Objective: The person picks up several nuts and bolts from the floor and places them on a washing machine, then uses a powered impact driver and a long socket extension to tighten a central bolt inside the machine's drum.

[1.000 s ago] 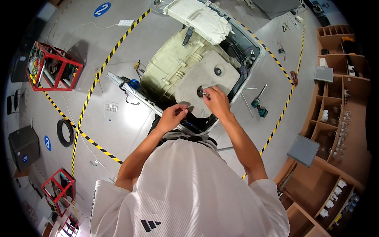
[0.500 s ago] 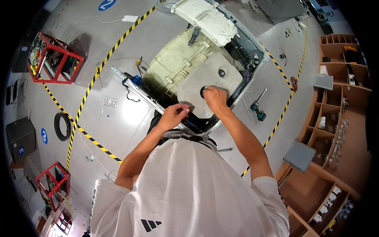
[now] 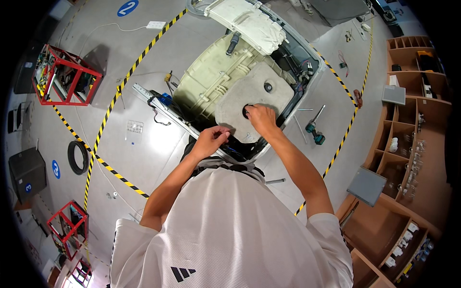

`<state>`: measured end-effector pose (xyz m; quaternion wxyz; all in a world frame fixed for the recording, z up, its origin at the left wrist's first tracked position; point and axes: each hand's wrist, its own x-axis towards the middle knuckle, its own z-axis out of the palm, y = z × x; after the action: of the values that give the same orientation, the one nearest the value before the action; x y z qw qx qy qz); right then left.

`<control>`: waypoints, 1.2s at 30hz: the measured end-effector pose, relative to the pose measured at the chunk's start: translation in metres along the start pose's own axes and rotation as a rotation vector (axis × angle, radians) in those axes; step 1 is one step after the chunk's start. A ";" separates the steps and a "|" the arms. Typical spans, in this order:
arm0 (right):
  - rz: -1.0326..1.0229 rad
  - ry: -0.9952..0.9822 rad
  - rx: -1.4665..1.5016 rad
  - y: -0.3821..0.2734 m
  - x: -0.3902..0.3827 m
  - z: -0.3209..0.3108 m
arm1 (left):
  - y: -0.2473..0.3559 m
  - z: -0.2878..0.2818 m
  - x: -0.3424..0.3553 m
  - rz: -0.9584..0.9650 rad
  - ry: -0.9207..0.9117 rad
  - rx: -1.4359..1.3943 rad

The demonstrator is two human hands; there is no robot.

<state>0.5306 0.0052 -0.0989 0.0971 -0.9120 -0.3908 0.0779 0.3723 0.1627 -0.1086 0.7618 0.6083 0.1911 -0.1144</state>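
Head view: from where I stand, the biggest thing is an open machine casing (image 3: pixel 175 117), reaching out ahead of both the left hand (image 3: pixel 211 142) and the right hand (image 3: pixel 261 118). Ahead of the left hand is its cream tub (image 3: pixel 199 81); I can't see what steadies the casing, and a hard push could rock the lot. Next comes the grey slab (image 3: pixel 250 93), directly under the right hand and just beyond the left. It looks heavy to me; if it is loose and gets tipped, it could pinch the left fingers at its edge. The cordless drill (image 3: pixel 313 129) lies on the floor well to the right of the right hand, where a careless sidestep might catch it. The left hand is half curled, thumb near fingertips, at the slab's near-left edge; I can't tell whether it holds some small part. Just right of it opens a dark gap (image 3: pixel 237 149), which would likely swallow anything dropped. The right hand is narrow, fingers bunched at the dark hole (image 3: pixel 245 111) in the slab. Whether they grip something I can't tell; working blind there, they could scrape a knuckle or fumble a part into the hole.
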 end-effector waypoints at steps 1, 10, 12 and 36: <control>-0.010 -0.011 -0.003 0.002 0.001 0.001 | 0.000 0.000 0.000 -0.007 -0.013 0.014; 0.026 -0.031 -0.018 -0.004 0.003 -0.002 | 0.003 -0.002 0.000 0.007 -0.014 0.048; -0.007 -0.059 -0.017 -0.004 0.005 -0.004 | 0.002 -0.001 0.000 0.001 -0.010 0.042; -0.041 -0.031 0.011 0.000 0.006 -0.006 | -0.001 -0.003 0.002 0.006 -0.013 -0.005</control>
<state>0.5360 0.0084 -0.0936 0.0979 -0.9020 -0.4103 0.0921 0.3730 0.1653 -0.1107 0.7648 0.6063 0.1847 -0.1157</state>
